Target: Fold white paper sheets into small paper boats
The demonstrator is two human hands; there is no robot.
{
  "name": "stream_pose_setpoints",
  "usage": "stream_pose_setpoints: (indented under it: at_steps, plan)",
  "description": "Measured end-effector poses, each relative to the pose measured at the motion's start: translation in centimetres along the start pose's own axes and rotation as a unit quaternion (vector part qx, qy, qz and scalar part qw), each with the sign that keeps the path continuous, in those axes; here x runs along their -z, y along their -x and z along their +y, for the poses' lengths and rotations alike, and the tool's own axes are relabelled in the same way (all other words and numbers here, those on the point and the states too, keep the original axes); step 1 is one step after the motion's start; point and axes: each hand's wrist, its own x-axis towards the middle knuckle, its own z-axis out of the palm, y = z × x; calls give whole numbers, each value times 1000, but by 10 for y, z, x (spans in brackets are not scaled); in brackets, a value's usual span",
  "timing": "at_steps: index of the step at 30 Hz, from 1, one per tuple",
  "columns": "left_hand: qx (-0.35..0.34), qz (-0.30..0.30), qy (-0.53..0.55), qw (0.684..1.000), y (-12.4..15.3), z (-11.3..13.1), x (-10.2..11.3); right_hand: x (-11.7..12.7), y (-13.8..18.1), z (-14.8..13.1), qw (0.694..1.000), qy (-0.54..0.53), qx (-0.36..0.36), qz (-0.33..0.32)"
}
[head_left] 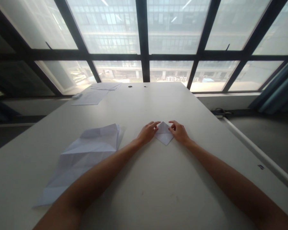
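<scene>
A small folded piece of white paper point(165, 137), diamond-shaped with one corner toward me, lies on the white table. A crease or flap edge runs across its middle. My left hand point(147, 132) grips its left edge between thumb and fingers. On the opposite side my right hand point(179, 131) pinches the right edge, the fingers curled. Both hands rest close to the tabletop. Left of my forearm lies a larger creased sheet of paper point(86, 156), partly unfolded, its lower right part hidden behind that arm.
Several flat white sheets point(88, 97) lie at the table's far left, beside a small pale object point(77, 95) I cannot make out. Two dark round spots mark the far edge. Large framed windows point(120, 72) stand behind the table point(144, 182). A white rail point(254, 147) runs along the right.
</scene>
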Motion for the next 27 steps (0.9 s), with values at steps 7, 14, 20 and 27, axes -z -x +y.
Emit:
stream_pose_setpoints:
  at_steps: [7,14,20,27]
  plan:
    - [-66,-74,-145,984,2,13,9,0,3,-10,992,128,19,-7]
    - [-67,-88,-151,982,-1,12,10,3,4,-5,996,80,38,-33]
    - [-27,-41,-71,996,4,4,0,1,4,-1,996,75,17,-32]
    - [61,-43,-28,997,5,4,-2,-4,15,-13,993,117,9,-26]
